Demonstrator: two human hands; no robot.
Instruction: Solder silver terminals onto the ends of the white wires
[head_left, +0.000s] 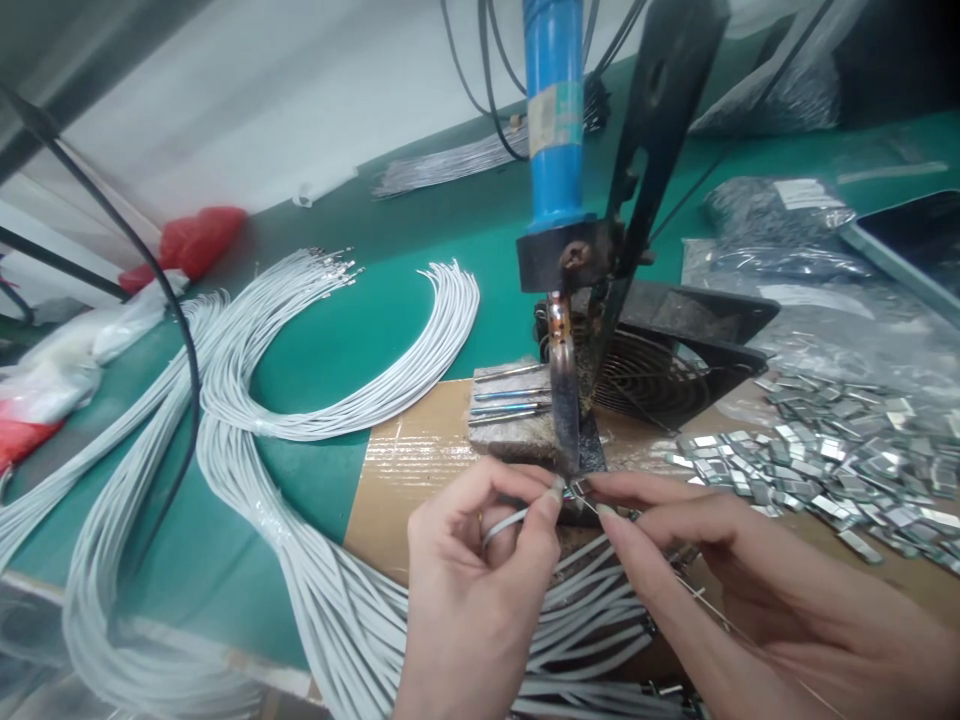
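My left hand (476, 580) pinches a white cable (504, 524) near its end, and the cable loops back through the fingers. Thin coloured wires show at the fingertips, just under the tip of a mounted soldering iron (555, 170). Opposite it, my right hand (720, 570) is closed in a pinch on a thin silvery solder wire (705, 600), which trails to the lower right. A small metal connector (580, 488) sits between the two sets of fingertips; which hand bears it I cannot tell. Under my hands lie the ends of a bundle of white cables (322, 590).
Many small metal connector shells (817, 470) are heaped at right. Behind the iron stands a black fan (652, 370); left of its tip is a stained block (510, 405) with metal rods. Another cable bundle (420, 370) curves over the green mat (405, 230). Plastic bags (787, 270) lie at right.
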